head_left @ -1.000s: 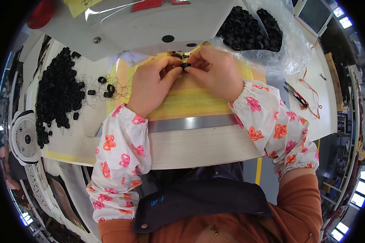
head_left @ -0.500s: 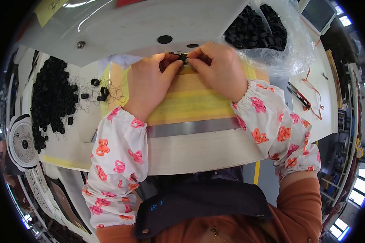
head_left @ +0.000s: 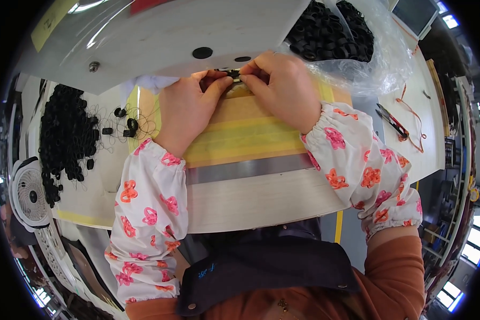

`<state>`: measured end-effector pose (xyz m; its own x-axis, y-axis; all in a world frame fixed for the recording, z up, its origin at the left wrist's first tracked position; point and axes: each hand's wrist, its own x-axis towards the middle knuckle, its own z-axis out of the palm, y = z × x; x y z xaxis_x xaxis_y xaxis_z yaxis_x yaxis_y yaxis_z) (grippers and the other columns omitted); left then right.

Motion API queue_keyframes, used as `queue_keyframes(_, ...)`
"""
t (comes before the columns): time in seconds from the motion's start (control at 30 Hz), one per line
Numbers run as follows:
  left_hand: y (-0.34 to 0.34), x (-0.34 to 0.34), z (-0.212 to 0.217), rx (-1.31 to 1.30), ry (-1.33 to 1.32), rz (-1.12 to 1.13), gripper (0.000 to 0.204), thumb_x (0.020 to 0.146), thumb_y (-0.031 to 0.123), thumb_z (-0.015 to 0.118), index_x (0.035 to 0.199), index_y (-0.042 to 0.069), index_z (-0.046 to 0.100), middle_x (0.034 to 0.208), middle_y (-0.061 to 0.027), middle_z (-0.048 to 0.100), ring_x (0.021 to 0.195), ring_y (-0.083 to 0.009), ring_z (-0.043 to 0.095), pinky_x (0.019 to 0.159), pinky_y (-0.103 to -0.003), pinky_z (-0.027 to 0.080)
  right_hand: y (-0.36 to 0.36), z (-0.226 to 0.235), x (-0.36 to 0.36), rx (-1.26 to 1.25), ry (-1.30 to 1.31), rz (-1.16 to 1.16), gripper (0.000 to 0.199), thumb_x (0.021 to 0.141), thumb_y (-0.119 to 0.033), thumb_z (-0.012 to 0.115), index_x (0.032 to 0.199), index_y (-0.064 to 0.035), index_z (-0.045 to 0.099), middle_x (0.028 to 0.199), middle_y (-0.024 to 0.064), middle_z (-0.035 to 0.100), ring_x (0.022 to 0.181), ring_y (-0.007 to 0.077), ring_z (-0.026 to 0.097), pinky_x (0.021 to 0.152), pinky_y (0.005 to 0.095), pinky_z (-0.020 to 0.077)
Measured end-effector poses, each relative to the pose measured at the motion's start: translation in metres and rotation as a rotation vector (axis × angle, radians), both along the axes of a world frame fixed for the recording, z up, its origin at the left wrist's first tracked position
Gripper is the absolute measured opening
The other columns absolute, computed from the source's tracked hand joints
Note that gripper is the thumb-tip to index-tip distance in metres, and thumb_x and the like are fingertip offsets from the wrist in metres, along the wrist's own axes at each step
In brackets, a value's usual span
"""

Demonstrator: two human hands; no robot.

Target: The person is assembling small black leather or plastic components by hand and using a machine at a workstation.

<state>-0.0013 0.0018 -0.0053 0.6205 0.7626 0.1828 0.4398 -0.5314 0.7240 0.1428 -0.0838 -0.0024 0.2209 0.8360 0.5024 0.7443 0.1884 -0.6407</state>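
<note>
Both hands meet beneath the lower edge of a grey machine head (head_left: pixel 154 45) that looks like a sewing machine's. My left hand (head_left: pixel 185 109) pinches the left side of a small black piece (head_left: pixel 232 73) between thumb and fingers. On its other side, my right hand (head_left: pixel 284 88) grips the same piece with thumb and forefinger. It looks like one of the black band loops lying about, but fingers and machine partly cover it. Under the wrists, the work surface (head_left: pixel 240 130) is covered in yellow and tan tape.
Left of my hands lies a heap of black loops (head_left: pixel 64 133) with loose threads (head_left: pixel 144 120). A clear plastic bag (head_left: pixel 392 66) of black loops (head_left: pixel 330 32) sits at the far right. Thread snips (head_left: pixel 393 122) and an orange cord (head_left: pixel 422 128) lie right. A white fan (head_left: pixel 29 194) stands left.
The view has shifted slightly, so the machine and bag sit a little further left. Both hands keep their pinch on the small black piece, with little movement relative to the machine.
</note>
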Motion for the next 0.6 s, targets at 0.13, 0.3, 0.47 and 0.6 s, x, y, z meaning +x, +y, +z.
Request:
queue_keyframes(0.13,0.001,0.002,0.001,-0.005,0.061,0.0,0.029,0.075,0.034,0.056,0.082,0.007,0.065,0.064,-0.0047,0.062,0.056,-0.0174,0.058,0.052,-0.026,0.044,0.0,0.001,0.003,-0.004,0.017,0.004,0.01,0.068,-0.005,0.062,0.072,0.0036,0.059,0.063,0.0119,0.059,0.053,0.0182,0.056,0.05,0.026,0.0442)
queue_keyframes(0.3,0.002,-0.001,0.002,0.026,0.091,0.006,0.03,0.076,0.035,0.055,0.082,0.008,0.064,0.066,-0.0053,0.062,0.058,-0.018,0.059,0.053,-0.027,0.044,0.001,0.007,0.003,-0.115,0.038,-0.002,0.012,0.067,-0.005,0.064,0.072,0.0047,0.059,0.061,0.0126,0.059,0.053,0.0174,0.058,0.051,0.0252,0.0454)
queue_keyframes(0.47,0.002,-0.001,0.003,-0.019,0.119,-0.002,0.029,0.076,0.035,0.055,0.082,0.008,0.064,0.065,-0.0047,0.062,0.056,-0.0185,0.058,0.053,-0.028,0.043,0.002,0.009,0.002,-0.097,0.071,-0.007,0.008,0.064,-0.001,0.061,0.066,0.0022,0.054,0.058,0.0147,0.057,0.052,0.0271,0.057,0.049,0.0317,0.0446)
queue_keyframes(0.6,0.005,-0.001,0.005,0.017,0.116,-0.017,0.027,0.074,0.028,0.063,0.079,0.001,0.062,0.065,-0.0047,0.061,0.057,-0.0081,0.054,0.054,-0.023,0.042,0.003,0.012,0.002,-0.125,0.079,-0.01,0.008,0.064,-0.002,0.061,0.066,0.0021,0.054,0.059,0.0145,0.057,0.052,0.0272,0.057,0.049,0.0314,0.0448)
